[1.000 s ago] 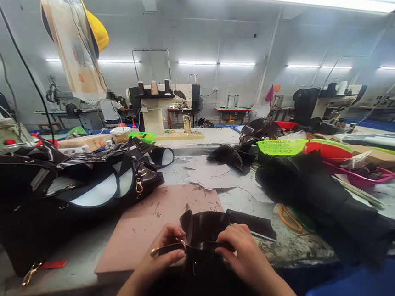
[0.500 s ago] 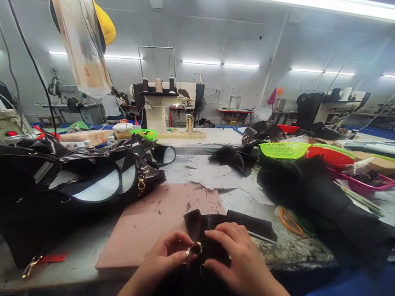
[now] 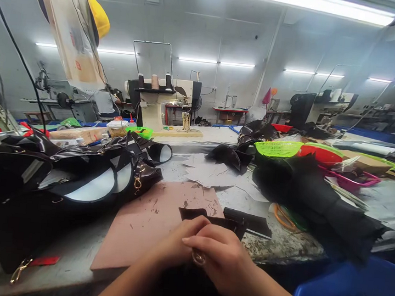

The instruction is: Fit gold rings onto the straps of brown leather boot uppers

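In front of me, my left hand (image 3: 180, 239) and my right hand (image 3: 224, 256) are pressed together, the right overlapping the left. Both are closed on a black leather piece (image 3: 195, 213), whose upper part sticks out beyond them. A gold ring-like metal fitting (image 3: 199, 258) shows just below my right fingers, slightly blurred. My left fingertips are mostly hidden behind the right hand. Beneath lies a worn pink board (image 3: 150, 217). Beside the held piece, a flat black strip (image 3: 249, 222) rests on the bench.
Black leather bags with gold clasps (image 3: 137, 182) are piled on the left. To the right are black fabric pieces (image 3: 293, 198), orange-handled scissors (image 3: 283, 217), a green basket (image 3: 276, 149) and a pink basket (image 3: 357, 180). A blue bin (image 3: 331, 279) stands at lower right. A sewing machine (image 3: 160, 103) stands behind.
My hands, apart before with the gold fitting pinched in the left, have come together. The right has moved left over the left hand, and the leather piece has tilted lower.
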### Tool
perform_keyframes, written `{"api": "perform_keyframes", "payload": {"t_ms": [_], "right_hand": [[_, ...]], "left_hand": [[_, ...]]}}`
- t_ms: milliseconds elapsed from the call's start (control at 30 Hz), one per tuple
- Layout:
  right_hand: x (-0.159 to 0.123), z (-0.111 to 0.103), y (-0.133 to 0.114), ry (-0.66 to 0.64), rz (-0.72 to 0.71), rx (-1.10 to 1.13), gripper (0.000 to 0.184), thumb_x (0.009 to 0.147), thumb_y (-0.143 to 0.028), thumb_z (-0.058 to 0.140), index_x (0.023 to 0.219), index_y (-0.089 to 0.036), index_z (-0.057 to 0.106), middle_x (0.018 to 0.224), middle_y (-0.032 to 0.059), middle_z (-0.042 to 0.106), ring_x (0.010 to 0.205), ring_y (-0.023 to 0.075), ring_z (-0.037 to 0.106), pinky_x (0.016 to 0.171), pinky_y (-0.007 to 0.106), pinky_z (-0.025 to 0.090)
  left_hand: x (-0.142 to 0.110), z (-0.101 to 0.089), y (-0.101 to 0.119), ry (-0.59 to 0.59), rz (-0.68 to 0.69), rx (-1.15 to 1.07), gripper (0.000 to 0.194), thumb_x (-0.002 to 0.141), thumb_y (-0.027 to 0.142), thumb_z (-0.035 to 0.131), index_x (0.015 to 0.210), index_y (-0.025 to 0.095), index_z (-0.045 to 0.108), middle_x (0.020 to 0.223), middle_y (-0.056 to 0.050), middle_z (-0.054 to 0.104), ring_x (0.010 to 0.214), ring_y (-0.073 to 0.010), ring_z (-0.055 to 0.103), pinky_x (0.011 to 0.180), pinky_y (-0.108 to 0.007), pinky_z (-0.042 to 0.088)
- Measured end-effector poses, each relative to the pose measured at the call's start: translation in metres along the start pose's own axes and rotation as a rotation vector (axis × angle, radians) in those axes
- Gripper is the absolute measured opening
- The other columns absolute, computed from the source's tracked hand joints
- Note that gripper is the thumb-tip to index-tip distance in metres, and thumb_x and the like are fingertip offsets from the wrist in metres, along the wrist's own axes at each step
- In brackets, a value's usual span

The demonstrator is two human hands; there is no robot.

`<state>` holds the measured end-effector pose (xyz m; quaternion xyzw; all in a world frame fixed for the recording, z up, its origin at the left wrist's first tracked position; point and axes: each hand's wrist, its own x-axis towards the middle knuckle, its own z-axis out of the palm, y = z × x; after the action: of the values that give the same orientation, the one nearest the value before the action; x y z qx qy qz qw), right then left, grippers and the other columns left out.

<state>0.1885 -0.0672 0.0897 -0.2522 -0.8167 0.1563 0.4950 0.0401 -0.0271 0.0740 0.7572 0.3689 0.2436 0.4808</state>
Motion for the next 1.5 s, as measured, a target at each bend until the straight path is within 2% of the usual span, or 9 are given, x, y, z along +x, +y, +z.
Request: {"api": "perform_keyframes", "payload": {"t_ms": [133, 267, 467, 667, 833, 1000, 1133, 1333, 1500], "right_hand": [[-0.011, -0.005, 0.013, 0.381, 0.318, 0.316, 0.015, 0.084, -0.021, 0.052, 0.093, -0.023, 0.064, 0.077, 0.0016, 0.059, 0.064, 0.0126, 0.058, 0.057, 0.025, 0.051], [-0.033, -0.005, 0.039, 0.626, 0.58, 0.424, 0.044, 0.082, -0.027, 0.057, 0.123, -0.032, 0.042, 0.07, -0.0044, 0.057, 0.056, 0.0113, 0.058, 0.056, 0.026, 0.052], [-0.046, -0.018, 0.049, 0.151, 0.3, -0.195, 0.01, 0.082, -0.02, 0.056, 0.09, -0.021, 0.063, 0.078, 0.004, 0.062, 0.071, 0.0167, 0.061, 0.063, 0.029, 0.052], [-0.044, -0.017, 0.048, 0.285, 0.045, -0.768, 0.014, 0.084, -0.014, 0.051, 0.086, -0.019, 0.064, 0.097, 0.0119, 0.063, 0.089, 0.0254, 0.059, 0.076, 0.041, 0.047], [-0.037, -0.021, 0.026, 0.092, 0.388, -0.261, 0.013, 0.082, -0.019, 0.047, 0.071, -0.02, 0.053, 0.077, 0.005, 0.067, 0.058, 0.0138, 0.058, 0.054, 0.027, 0.047], [-0.031, -0.02, 0.007, -0.044, 0.669, 0.453, 0.015, 0.073, -0.028, 0.062, 0.076, -0.02, 0.048, 0.074, 0.001, 0.063, 0.069, 0.0154, 0.061, 0.061, 0.027, 0.049], [-0.035, -0.006, 0.01, 0.163, 0.484, 0.21, 0.032, 0.077, -0.017, 0.058, 0.106, -0.024, 0.046, 0.07, -0.0025, 0.063, 0.062, 0.013, 0.062, 0.055, 0.023, 0.048], [-0.042, 0.002, 0.015, 0.18, -0.326, -0.442, 0.025, 0.082, -0.007, 0.049, 0.104, -0.016, 0.054, 0.08, 0.0061, 0.071, 0.066, 0.0148, 0.064, 0.056, 0.026, 0.048], [-0.047, 0.002, 0.017, 0.041, -0.239, -0.434, 0.022, 0.08, -0.009, 0.049, 0.099, -0.018, 0.056, 0.079, 0.0041, 0.07, 0.068, 0.016, 0.062, 0.06, 0.029, 0.047]], "left_hand": [[0.003, -0.012, 0.003, -0.012, -0.052, -0.192, 0.026, 0.06, 0.021, 0.067, 0.083, 0.017, 0.054, 0.062, 0.006, 0.049, 0.06, -0.0104, 0.044, 0.055, -0.023, 0.033], [-0.001, -0.015, 0.0, 0.048, -0.206, -0.37, 0.027, 0.058, 0.024, 0.071, 0.081, 0.014, 0.062, 0.061, 0.004, 0.053, 0.058, -0.0096, 0.045, 0.055, -0.023, 0.033], [-0.009, -0.01, 0.001, 0.19, -0.257, -0.44, 0.025, 0.059, 0.03, 0.071, 0.077, 0.014, 0.065, 0.07, -0.001, 0.062, 0.068, -0.0138, 0.055, 0.056, -0.022, 0.036], [-0.01, -0.003, -0.006, 0.213, -0.242, -0.434, 0.022, 0.059, 0.029, 0.072, 0.075, 0.015, 0.064, 0.067, 0.001, 0.061, 0.065, -0.0126, 0.054, 0.057, -0.022, 0.037], [-0.013, -0.001, -0.005, 0.225, -0.205, -0.394, 0.023, 0.063, 0.032, 0.07, 0.078, 0.016, 0.063, 0.068, 0.001, 0.06, 0.064, -0.0124, 0.053, 0.058, -0.023, 0.039], [-0.012, 0.001, 0.001, 0.264, -0.21, -0.445, 0.028, 0.06, 0.035, 0.072, 0.079, 0.017, 0.064, 0.073, -0.001, 0.064, 0.069, -0.0144, 0.055, 0.06, -0.024, 0.04], [-0.01, 0.002, 0.004, 0.274, -0.21, -0.491, 0.028, 0.058, 0.036, 0.074, 0.077, 0.016, 0.065, 0.071, -0.001, 0.063, 0.066, -0.013, 0.053, 0.058, -0.022, 0.038], [-0.01, 0.006, 0.006, 0.272, -0.219, -0.541, 0.027, 0.053, 0.032, 0.077, 0.074, 0.016, 0.069, 0.06, 0.002, 0.058, 0.057, -0.0099, 0.048, 0.057, -0.022, 0.038], [-0.008, 0.008, 0.004, 0.285, -0.253, -0.567, 0.027, 0.049, 0.03, 0.079, 0.07, 0.015, 0.069, 0.058, 0.002, 0.058, 0.055, -0.0088, 0.047, 0.055, -0.022, 0.037]]}}
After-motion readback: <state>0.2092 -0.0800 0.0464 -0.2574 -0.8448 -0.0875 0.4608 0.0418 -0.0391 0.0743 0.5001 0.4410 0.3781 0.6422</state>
